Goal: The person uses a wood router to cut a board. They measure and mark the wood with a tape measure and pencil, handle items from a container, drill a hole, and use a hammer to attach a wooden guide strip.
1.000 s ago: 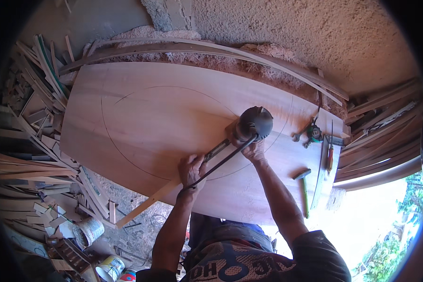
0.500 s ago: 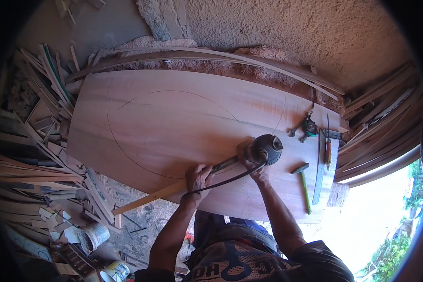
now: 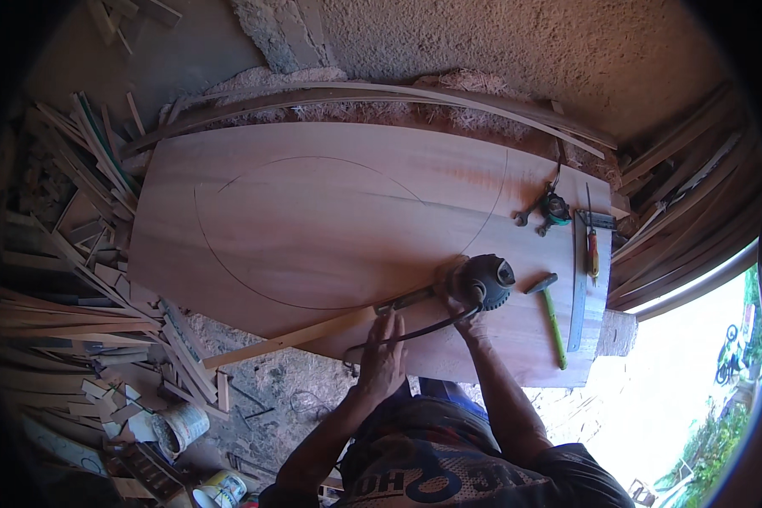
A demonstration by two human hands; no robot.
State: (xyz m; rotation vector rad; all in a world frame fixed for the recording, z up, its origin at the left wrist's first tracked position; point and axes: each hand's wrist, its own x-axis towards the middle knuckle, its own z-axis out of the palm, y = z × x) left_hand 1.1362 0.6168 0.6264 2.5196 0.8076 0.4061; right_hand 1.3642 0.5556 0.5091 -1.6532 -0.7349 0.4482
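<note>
A large wooden board lies flat with a pencilled oval line on it. A round dark power tool stands near the board's front right. My right hand grips it from the near side. A metal bar joins the tool to a long pale wooden strip that runs left over the board's edge. My left hand lies flat at the board's near edge, fingers apart, over the tool's black cord and just right of the strip.
Right of the tool lie a green-handled hammer, a long metal ruler, an orange-handled screwdriver and a wrench. Scrap wood strips pile up on the left, curved slats on the right. Paint cans stand on the ground.
The power tool has moved right and toward the board's near edge with my right hand on it. My left hand has left the strip and now lies flat.
</note>
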